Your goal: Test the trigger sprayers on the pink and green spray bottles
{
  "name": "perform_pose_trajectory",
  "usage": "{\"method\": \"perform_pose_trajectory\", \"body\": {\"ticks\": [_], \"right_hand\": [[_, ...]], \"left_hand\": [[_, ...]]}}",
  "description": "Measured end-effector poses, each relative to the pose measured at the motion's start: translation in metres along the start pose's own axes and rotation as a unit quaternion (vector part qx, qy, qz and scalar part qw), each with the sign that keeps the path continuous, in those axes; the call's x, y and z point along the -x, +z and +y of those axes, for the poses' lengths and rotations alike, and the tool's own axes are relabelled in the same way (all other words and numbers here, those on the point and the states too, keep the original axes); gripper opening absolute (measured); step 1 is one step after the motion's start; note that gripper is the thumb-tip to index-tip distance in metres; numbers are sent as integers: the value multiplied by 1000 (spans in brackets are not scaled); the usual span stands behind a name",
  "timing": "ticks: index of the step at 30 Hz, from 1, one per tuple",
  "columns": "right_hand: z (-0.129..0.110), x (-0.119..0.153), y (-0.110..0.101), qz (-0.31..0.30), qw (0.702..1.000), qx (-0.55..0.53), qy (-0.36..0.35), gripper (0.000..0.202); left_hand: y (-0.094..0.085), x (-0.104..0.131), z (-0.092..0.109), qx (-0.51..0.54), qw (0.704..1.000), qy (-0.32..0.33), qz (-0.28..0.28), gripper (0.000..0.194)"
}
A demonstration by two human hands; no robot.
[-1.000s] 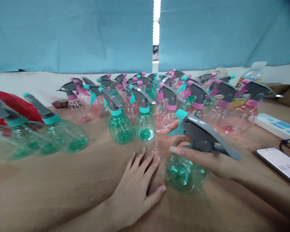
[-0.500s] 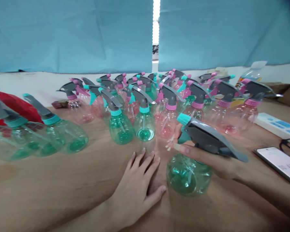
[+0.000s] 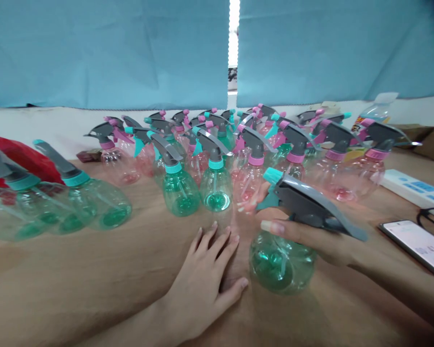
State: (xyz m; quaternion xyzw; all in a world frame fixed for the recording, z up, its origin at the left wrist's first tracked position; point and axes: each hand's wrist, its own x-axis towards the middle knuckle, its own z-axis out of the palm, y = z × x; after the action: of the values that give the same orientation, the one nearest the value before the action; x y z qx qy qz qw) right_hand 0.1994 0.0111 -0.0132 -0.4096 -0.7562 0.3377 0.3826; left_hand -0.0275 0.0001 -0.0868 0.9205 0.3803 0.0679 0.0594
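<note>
My left hand lies flat on the wooden table, fingers spread and holding nothing. To its right, my right hand is wrapped round the neck of a green spray bottle with a grey and teal spray head. The thumb shows in front of the neck; the other fingertips are partly hidden behind the teal trigger. Two green spray bottles stand upright just beyond my left hand, beside a pink spray bottle.
Several pink and green spray bottles crowd the back. Several green bottles stand at the left by a red bag. At the right are a phone, a white power strip and a clear drink bottle. Blue cloth hangs behind.
The spray head in my right hand has shifted very slightly left and up, and the fingers behind it have moved a little left. My left hand has stayed put.
</note>
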Motion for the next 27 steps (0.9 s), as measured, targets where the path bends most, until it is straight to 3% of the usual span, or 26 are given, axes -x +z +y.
{"method": "perform_pose_trajectory", "body": {"ticks": [3, 8, 13, 17, 27], "right_hand": [[-5, -3, 4, -15, 998, -66, 5, 17], [-4, -5, 8, -1, 998, -58, -4, 21], [0, -4, 11, 46, 998, -39, -22, 17], [-1, -3, 14, 80, 994, -70, -20, 32], [-7, -6, 16, 69, 992, -109, 2, 37]], "left_hand": [[0, 0, -1, 0, 1000, 2, 6, 61], [3, 1, -2, 1, 1000, 3, 7, 61], [2, -1, -1, 6, 1000, -1, 6, 61], [0, -1, 0, 9, 1000, -3, 0, 61], [1, 0, -1, 20, 1000, -1, 8, 61]]}}
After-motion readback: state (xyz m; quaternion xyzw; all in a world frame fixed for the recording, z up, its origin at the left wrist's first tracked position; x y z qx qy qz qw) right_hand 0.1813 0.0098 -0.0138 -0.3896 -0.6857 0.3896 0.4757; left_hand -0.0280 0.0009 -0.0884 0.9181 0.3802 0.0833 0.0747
